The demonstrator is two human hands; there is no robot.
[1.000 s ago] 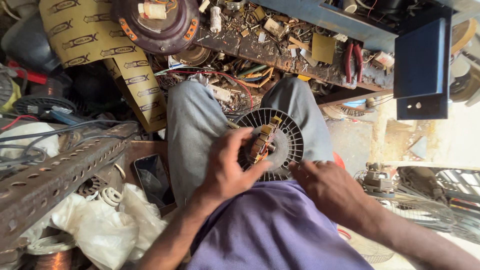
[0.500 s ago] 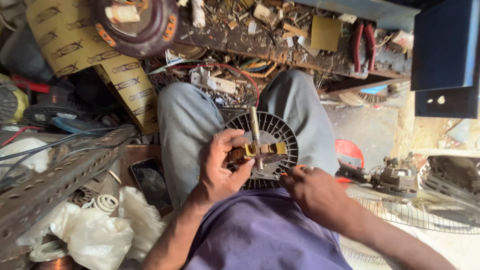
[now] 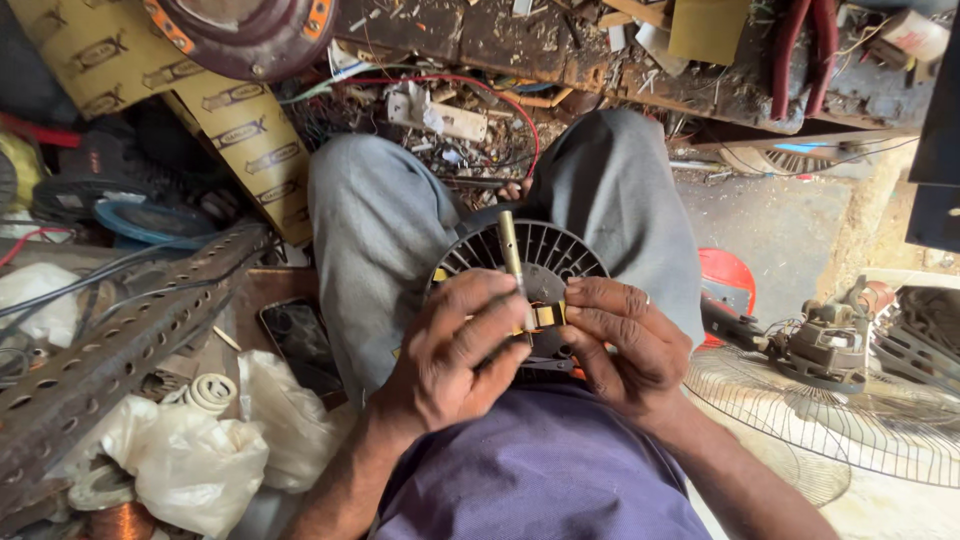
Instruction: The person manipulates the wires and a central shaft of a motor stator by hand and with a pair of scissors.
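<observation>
Closest to the camera, the left hand (image 3: 455, 345) is wrapped around the lower part of a fan motor (image 3: 527, 270), with the fingers closed on its body. The right hand (image 3: 625, 340) holds the same motor from the other side; its fingertips are pinched narrowly on a small brass-yellow part (image 3: 545, 316) beside the shaft. The motor rests on the lap, between the two knees in grey trousers (image 3: 375, 240).

To do this step well, I think the left hand should keep the motor firm and not let it turn, while the right fingers work with small, gentle movements, because the fine wires there can break easily.

The round black ribbed housing faces up to the camera. The metal shaft (image 3: 510, 250) is the long axis; it points away from the body, up in the picture, a little tilted to the left.

Further to the left lie a perforated steel angle bar (image 3: 130, 330) and white plastic bags (image 3: 190, 460). On the right a wire fan guard (image 3: 800, 410) lies on the floor. Farthest away, a dirty bench (image 3: 600, 50) carries scraps and red-handled pliers (image 3: 800, 50).
</observation>
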